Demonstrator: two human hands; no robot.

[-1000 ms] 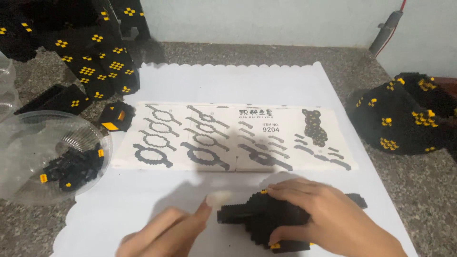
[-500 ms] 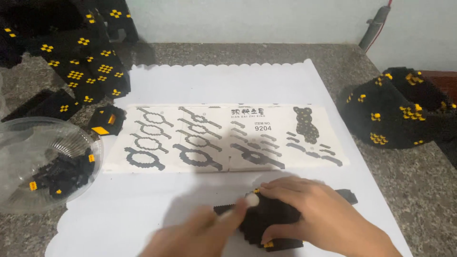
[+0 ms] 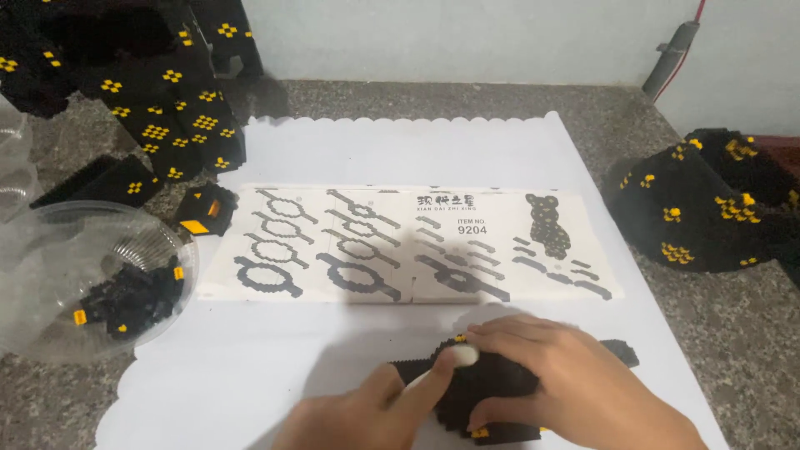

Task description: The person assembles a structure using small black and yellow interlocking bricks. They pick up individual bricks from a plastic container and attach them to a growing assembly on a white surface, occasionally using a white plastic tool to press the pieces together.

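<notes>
A flat black block assembly (image 3: 487, 385) with small yellow pieces lies on the white paper sheet (image 3: 400, 158) near the front edge. My right hand (image 3: 575, 383) lies over it and grips it from the right. My left hand (image 3: 367, 412) comes in from the lower left, its index finger stretched out and its tip pressing on the top of the assembly. Much of the assembly is hidden under my hands.
A printed instruction sheet (image 3: 400, 246) lies just beyond my hands. A clear plastic bowl (image 3: 50, 250) with loose black and yellow blocks sits at the left. Large black-and-yellow block builds stand at the back left (image 3: 150, 92) and at the right (image 3: 708, 208).
My left index finger has slid forward onto the top of the assembly. The camera view has shifted slightly; my right hand keeps its hold.
</notes>
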